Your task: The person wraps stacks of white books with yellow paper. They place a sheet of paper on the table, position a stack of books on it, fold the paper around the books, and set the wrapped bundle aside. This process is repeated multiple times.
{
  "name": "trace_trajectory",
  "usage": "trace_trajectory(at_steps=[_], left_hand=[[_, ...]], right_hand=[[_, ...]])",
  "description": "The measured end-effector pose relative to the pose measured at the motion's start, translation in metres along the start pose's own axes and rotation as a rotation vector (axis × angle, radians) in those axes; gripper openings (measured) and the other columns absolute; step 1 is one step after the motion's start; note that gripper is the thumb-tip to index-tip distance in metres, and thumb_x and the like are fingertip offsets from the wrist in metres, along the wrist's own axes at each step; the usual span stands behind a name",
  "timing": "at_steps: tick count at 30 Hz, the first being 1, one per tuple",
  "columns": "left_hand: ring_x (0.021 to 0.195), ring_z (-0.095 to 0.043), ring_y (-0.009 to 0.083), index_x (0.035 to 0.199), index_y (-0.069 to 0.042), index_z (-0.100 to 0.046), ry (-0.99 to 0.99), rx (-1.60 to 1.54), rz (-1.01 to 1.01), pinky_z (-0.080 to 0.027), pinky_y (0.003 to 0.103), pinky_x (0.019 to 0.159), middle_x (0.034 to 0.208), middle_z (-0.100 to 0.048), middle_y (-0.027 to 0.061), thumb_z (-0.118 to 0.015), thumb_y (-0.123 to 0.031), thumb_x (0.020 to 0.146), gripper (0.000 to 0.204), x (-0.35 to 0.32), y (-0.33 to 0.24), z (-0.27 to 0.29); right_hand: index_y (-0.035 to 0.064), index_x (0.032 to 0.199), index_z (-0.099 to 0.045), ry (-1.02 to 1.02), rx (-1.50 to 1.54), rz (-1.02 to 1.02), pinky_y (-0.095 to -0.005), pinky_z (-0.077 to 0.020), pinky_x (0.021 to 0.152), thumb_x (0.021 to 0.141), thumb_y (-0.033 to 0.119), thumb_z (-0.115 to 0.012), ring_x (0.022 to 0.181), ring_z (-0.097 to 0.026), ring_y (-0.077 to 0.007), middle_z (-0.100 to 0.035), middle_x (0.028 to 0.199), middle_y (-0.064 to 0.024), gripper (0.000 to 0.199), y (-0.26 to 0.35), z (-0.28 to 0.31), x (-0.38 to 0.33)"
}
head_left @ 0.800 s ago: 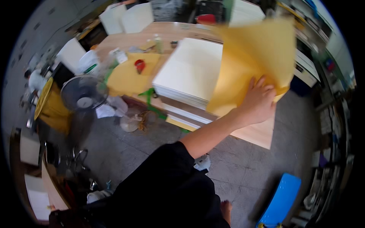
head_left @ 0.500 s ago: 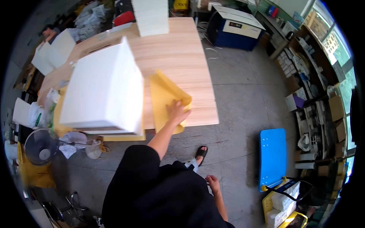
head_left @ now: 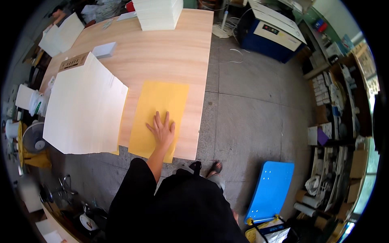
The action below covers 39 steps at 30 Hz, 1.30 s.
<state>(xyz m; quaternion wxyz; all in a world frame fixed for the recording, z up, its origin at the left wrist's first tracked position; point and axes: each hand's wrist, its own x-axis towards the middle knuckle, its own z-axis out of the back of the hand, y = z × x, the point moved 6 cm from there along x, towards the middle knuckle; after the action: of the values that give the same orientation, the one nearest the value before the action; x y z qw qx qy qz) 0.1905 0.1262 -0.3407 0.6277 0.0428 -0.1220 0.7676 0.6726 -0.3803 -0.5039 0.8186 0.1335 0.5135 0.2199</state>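
Note:
My left hand (head_left: pixel 163 133) lies palm down with fingers spread on a flat sheet of yellow paper (head_left: pixel 150 105) near the table's front edge. The sheet's near end hangs slightly past that edge. Left of it stands a tall stack of white paper or card sheets (head_left: pixel 85 111), with a yellow strip showing under its right side. Only a sliver of my right hand or wrist (head_left: pixel 235 216) shows beside my dark clothing, low on the right; its fingers are hidden.
The light wooden table (head_left: pixel 194 52) also bears another white stack (head_left: pixel 158 14) at the back and a small white pile (head_left: pixel 104 50). A blue-and-cream machine (head_left: pixel 275 32) stands back right, a blue platform cart (head_left: pixel 271 186) lower right, shelves (head_left: pixel 340 105) beyond. A fan (head_left: pixel 36 137) is at left.
The yellow sheet, folded over at its right side before, now lies flat with my left hand spread on it. The view has shifted, and my right hand has mostly passed out of sight.

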Motion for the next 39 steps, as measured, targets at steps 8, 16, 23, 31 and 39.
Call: trace_trajectory(at_steps=[8,16,23,31,39], left_hand=[[0.148,-0.017,0.0377,0.150,-0.023,-0.038,0.111,0.069,0.047,-0.004,0.074,0.110,0.160,-0.021,0.0156,-0.051,-0.047,0.094,0.063,-0.005,-0.002,-0.005],[0.150,-0.010,0.0342,0.147,-0.019,-0.041,0.305,-0.004,0.174,-0.001,0.069,0.114,0.160,-0.021,0.0139,-0.056,-0.044,0.089,0.065,0.022,-0.016,0.003],[0.147,-0.021,0.0354,0.141,-0.014,-0.049,-0.068,-0.154,0.574,-0.005,0.064,0.116,0.156,-0.029,0.0152,-0.061,-0.033,0.084,0.061,-0.011,-0.077,0.015],[0.119,-0.054,0.0341,0.140,-0.003,-0.043,-0.398,-0.290,1.588,-0.041,0.044,0.101,0.135,-0.052,0.0200,-0.061,-0.025,0.090,0.057,-0.244,-0.168,-0.018],[0.083,-0.066,0.0158,0.115,-0.001,-0.065,-0.755,-1.192,1.775,-0.052,0.030,0.075,0.094,-0.071,0.0080,-0.059,-0.029,0.096,0.034,-0.356,-0.102,-0.022]], right_hand=[[0.0065,0.085,-0.066,0.144,-0.519,0.325,-0.0448,-0.0489,0.062,0.094,0.026,-0.050,0.071,-0.063,-0.0346,-0.069,0.084,-0.0165,0.027,0.108,0.132,0.209],[0.0087,0.083,-0.063,0.164,0.010,-0.089,-0.0414,-0.0506,0.058,0.080,0.026,-0.066,0.070,-0.064,-0.0243,-0.063,0.073,-0.0096,0.018,0.380,0.254,0.373],[0.0042,0.103,-0.061,0.534,0.182,0.143,-0.0350,-0.0520,0.059,0.088,0.020,-0.058,0.071,-0.066,-0.0246,-0.066,0.086,-0.0124,0.022,0.593,0.197,0.500],[-0.0023,0.111,-0.063,0.710,-0.847,1.519,-0.0401,-0.0497,0.084,0.092,0.023,-0.064,0.098,-0.063,-0.0330,-0.064,0.107,-0.0203,0.031,0.732,-0.076,0.212],[-0.0027,0.139,-0.046,0.710,-0.937,2.097,-0.0551,-0.0284,0.111,0.090,0.043,-0.063,0.136,-0.035,-0.0454,-0.039,0.145,-0.0303,0.069,0.676,-0.235,-0.005]])
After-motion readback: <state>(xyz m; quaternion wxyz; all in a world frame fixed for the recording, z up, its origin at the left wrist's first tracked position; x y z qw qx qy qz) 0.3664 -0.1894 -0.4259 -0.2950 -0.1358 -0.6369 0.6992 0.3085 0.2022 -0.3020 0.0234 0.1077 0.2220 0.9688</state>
